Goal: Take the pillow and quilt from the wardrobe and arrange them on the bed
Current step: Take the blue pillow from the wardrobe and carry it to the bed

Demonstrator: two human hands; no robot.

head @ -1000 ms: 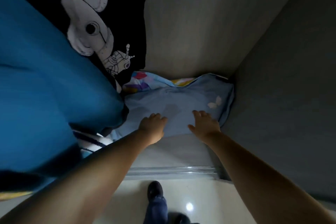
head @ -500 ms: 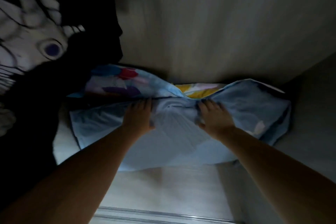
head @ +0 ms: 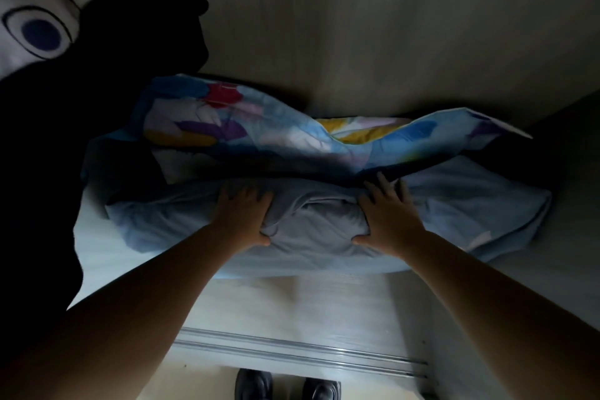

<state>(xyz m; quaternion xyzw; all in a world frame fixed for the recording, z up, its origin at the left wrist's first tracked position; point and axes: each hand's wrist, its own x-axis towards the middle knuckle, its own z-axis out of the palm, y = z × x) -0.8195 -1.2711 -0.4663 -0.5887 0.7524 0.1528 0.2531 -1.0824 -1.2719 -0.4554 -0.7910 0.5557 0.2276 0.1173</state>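
A pale blue pillow point(head: 454, 214) lies on the wardrobe floor point(head: 292, 305), its middle bunched up. My left hand point(head: 242, 216) and my right hand point(head: 388, 217) both grip that bunched middle, thumbs underneath and fingers over the top. Behind the pillow, against the back wall, lies a folded quilt point(head: 266, 136) printed with blue, red, purple and yellow shapes. The quilt's left end is lost in shadow.
Dark hanging clothes point(head: 97, 107) with a white cartoon print fill the left side. The wardrobe's back wall point(head: 389, 26) and right wall point(head: 571, 269) close in the space. A sliding-door track point(head: 302, 351) runs along the front, with my shoes point(head: 285, 385) just outside.
Both hands went from resting flat on the pillow to gripping its bunched middle. The pillow is now pulled forward and raised, and the quilt behind it shows more.
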